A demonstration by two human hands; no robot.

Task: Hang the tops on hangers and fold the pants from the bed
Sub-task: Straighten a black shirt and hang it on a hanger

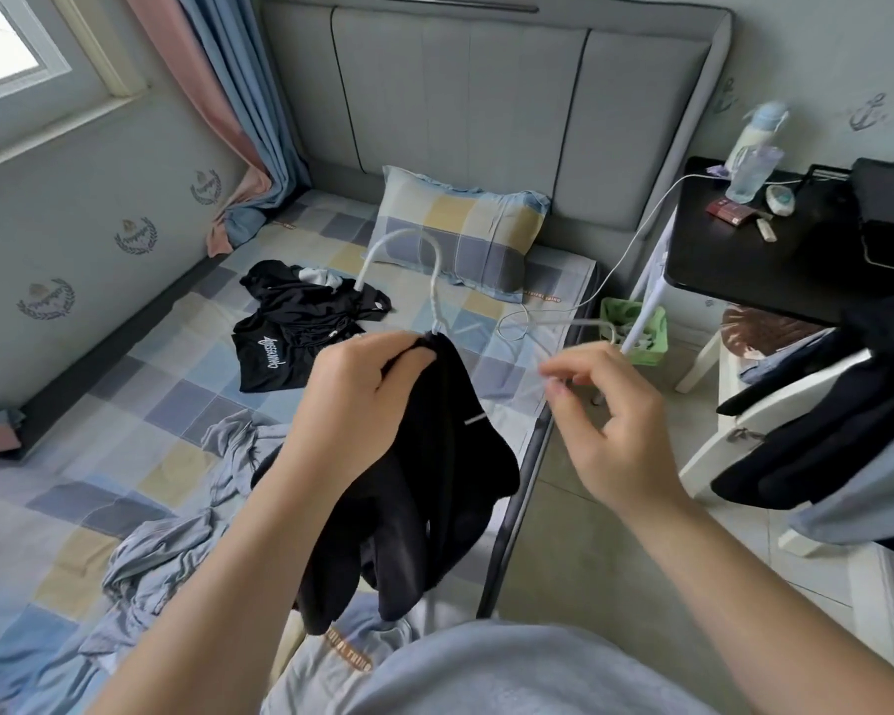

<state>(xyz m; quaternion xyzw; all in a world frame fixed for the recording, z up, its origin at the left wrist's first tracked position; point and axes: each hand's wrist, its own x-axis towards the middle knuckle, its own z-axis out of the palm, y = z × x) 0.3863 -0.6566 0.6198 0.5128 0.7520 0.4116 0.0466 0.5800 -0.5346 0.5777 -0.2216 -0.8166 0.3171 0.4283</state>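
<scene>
Single view: head-worn wide-angle cam, facing fwd & down along bed (140, 353) toward headboard (460, 95). V. close to left hand (362, 399) & right hand (615, 420) at centre; window (6, 43) top-left, black table (734, 265) at right edge, shirt front (486, 673) at bottom edge.

Motion blurs the fingertips of your right hand (615, 420) and the hanger (436, 296) wire there; the black top (434, 456) hides the hanger's left half.

A home bedroom: checked bed (187, 405) with pillow (460, 229), padded headboard (486, 95), curtains (238, 95), bedside table (744, 260)
</scene>
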